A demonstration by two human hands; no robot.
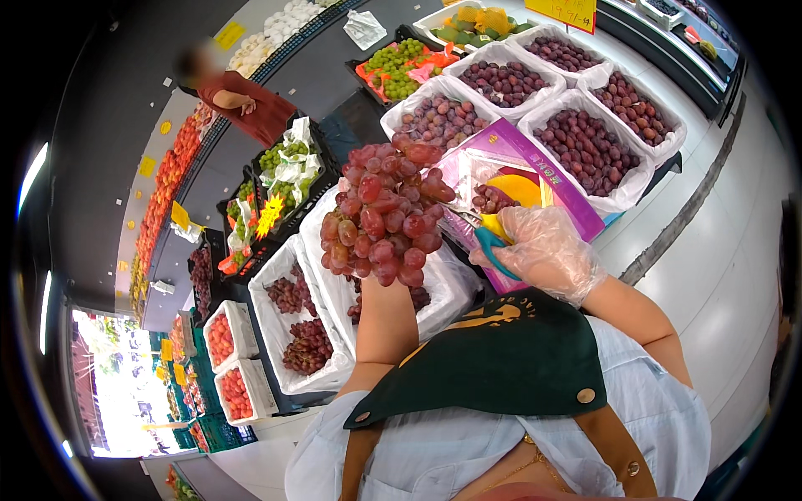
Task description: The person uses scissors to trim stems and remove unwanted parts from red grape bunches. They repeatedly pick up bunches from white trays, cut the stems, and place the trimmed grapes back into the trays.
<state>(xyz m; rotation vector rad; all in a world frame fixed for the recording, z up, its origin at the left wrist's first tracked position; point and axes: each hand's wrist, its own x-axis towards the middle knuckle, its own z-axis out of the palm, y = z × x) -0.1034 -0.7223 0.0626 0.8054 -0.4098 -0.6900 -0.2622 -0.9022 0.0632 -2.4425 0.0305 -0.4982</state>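
Head view: I have a big bunch (386, 213) of red grapes up in front of me, over the edge of a white-lined bin (313, 225). The left forearm (388, 321) runs up behind that fruit, so the left grip is hidden; I cannot tell how far it is closed. My right grip (545, 244), under a clear plastic glove (578, 271), is curled around the scissors (487, 241) by their teal and yellow handles. Their blades point toward the bunch, but whether they touch it I cannot make out. Just beyond the scissors sits a purple box (576, 204), with some dark grapes (491, 199) inside. Past it I see tubs (632, 185) of dark fruit (585, 150). Left of the bunch, green grapes (274, 159) lie in a black crate (328, 167); farther back stands a person (255, 104) in dark red.
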